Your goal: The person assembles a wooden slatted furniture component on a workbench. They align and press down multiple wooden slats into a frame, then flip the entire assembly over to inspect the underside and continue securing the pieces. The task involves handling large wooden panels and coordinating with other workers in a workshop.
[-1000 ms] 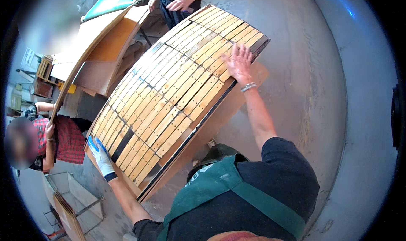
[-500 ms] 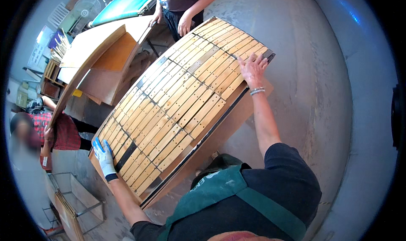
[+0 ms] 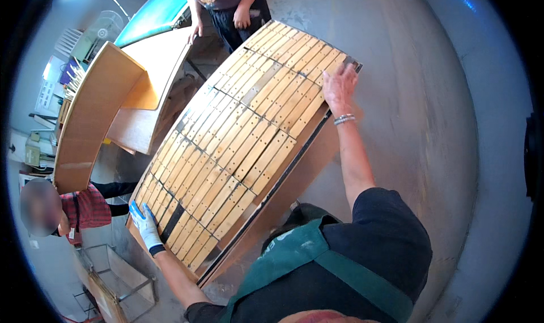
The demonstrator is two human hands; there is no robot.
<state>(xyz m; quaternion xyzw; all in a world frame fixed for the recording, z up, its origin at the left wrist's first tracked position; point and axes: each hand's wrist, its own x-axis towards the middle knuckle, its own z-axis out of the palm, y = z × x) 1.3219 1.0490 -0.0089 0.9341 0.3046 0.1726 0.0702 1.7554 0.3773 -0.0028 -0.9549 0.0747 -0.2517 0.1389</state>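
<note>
A large slatted wooden panel (image 3: 243, 136), many light strips with screw holes on a dark backing, lies tilted over a plywood sheet (image 3: 309, 173). My left hand (image 3: 145, 224), in a white and blue glove, grips the panel's near left corner. My right hand (image 3: 340, 88), bare with a beaded bracelet at the wrist, rests flat with fingers spread on the panel's far right corner.
A person in dark clothes (image 3: 229, 6) stands at the panel's far end. Another person in a red plaid shirt (image 3: 85, 207) is at the left. A curved plywood cabinet (image 3: 102, 108) stands left of the panel. A metal frame (image 3: 113, 275) sits on the concrete floor (image 3: 419, 113).
The panel and both my hands have shifted a little in view as my head turned; my right hand slid toward the far right corner. The far person has come closer to the panel's end.
</note>
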